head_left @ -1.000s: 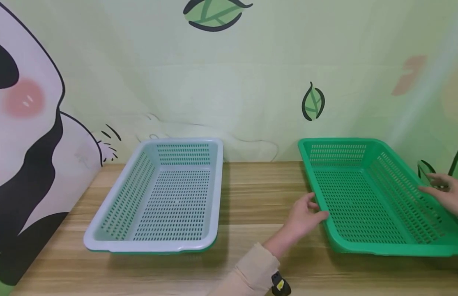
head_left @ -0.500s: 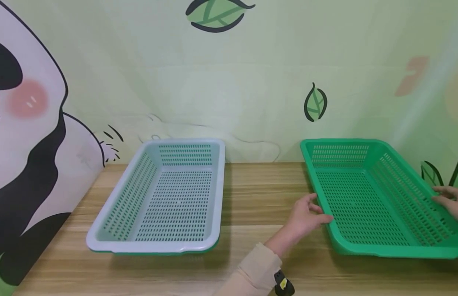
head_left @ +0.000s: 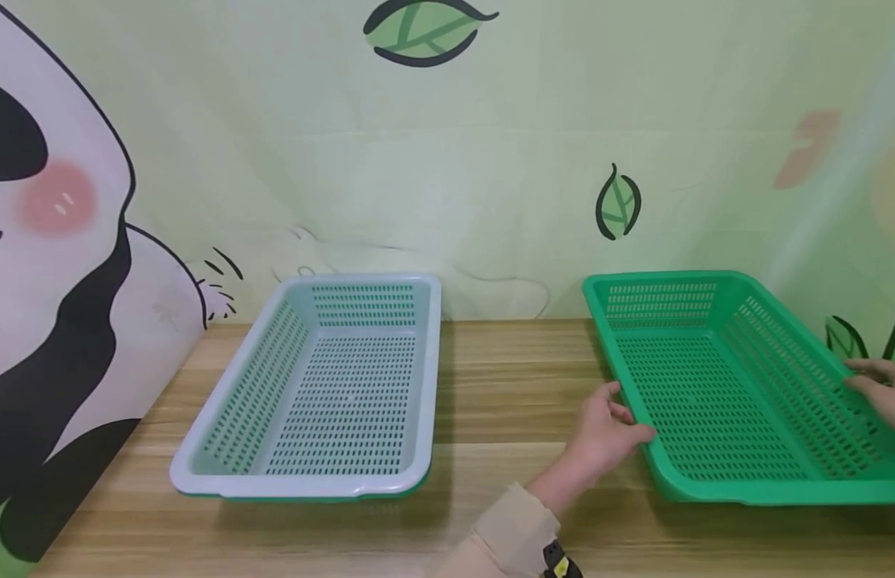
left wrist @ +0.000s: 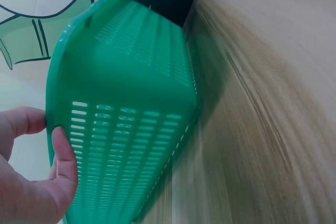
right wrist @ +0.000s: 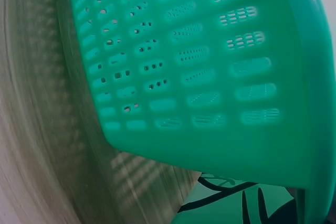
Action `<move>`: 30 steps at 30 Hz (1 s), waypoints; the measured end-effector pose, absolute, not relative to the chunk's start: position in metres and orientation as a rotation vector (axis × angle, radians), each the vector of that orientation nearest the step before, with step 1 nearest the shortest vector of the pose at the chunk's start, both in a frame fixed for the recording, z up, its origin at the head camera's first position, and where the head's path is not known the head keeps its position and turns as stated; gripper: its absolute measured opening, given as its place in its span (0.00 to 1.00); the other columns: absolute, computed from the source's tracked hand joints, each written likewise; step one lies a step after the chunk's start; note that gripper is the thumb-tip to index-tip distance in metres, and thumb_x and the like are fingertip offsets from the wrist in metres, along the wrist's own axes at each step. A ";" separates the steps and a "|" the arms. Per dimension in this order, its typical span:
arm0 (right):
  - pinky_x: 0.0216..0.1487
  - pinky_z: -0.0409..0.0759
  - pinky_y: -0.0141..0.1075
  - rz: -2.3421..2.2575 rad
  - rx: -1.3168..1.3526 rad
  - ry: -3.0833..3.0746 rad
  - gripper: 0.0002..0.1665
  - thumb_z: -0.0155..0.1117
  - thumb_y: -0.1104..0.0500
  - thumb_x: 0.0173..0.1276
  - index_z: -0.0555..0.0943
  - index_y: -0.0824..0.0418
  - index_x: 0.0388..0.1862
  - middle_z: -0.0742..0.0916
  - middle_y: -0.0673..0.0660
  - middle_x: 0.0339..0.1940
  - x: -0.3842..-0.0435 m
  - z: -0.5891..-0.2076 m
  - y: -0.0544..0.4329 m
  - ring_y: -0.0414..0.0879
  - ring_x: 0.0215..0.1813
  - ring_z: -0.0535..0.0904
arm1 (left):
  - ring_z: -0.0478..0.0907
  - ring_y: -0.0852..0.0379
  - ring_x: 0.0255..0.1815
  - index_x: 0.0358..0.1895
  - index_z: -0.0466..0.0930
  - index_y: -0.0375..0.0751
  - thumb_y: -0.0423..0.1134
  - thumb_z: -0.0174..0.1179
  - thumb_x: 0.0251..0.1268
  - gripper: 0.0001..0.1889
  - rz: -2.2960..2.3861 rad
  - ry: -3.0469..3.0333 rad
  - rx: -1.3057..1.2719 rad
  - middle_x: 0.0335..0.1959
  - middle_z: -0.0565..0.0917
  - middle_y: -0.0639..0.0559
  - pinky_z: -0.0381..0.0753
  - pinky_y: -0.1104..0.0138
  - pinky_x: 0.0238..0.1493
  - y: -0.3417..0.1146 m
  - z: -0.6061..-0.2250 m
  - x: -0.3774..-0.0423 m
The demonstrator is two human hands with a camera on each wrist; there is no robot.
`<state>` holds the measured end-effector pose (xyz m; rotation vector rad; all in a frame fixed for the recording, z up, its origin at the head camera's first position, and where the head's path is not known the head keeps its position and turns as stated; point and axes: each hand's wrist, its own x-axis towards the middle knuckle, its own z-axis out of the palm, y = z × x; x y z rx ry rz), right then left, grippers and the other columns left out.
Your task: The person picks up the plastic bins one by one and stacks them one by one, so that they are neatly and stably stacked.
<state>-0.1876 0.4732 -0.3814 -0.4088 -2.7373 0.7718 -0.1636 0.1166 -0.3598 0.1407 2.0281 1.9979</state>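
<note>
A green plastic basket (head_left: 707, 401) with slotted walls rests on the wooden table at the right of the head view. My left hand (head_left: 608, 429) pinches its left rim; in the left wrist view the thumb lies over the rim (left wrist: 51, 93) and a bent finger presses the outer wall. At the right edge of the head view, my right hand (head_left: 880, 393) grips the opposite rim, its outer fingers partly hidden. Only the basket's slotted side wall (right wrist: 210, 103) shows in the right wrist view, without the hand. Nothing lies inside this basket.
A pale basket (head_left: 431, 377) stands at the left of the wooden table (head_left: 512, 385), with green showing under its rim. Behind the table hangs a light green backdrop (head_left: 505, 177) printed with leaves and a panda.
My right hand has come down onto the right rim, and my left thumb has settled over the left rim. The green basket has shifted very slightly left in the last half second.
</note>
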 end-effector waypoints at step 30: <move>0.31 0.68 0.49 0.729 -0.279 -2.810 0.26 0.41 0.62 0.69 0.61 0.83 0.57 0.71 0.78 0.40 -0.175 -0.354 0.435 0.67 0.37 0.69 | 0.71 0.64 0.26 0.64 0.58 0.28 0.23 0.63 0.46 0.38 2.081 1.960 0.312 0.29 0.73 0.53 0.75 0.74 0.28 0.086 -0.353 -0.164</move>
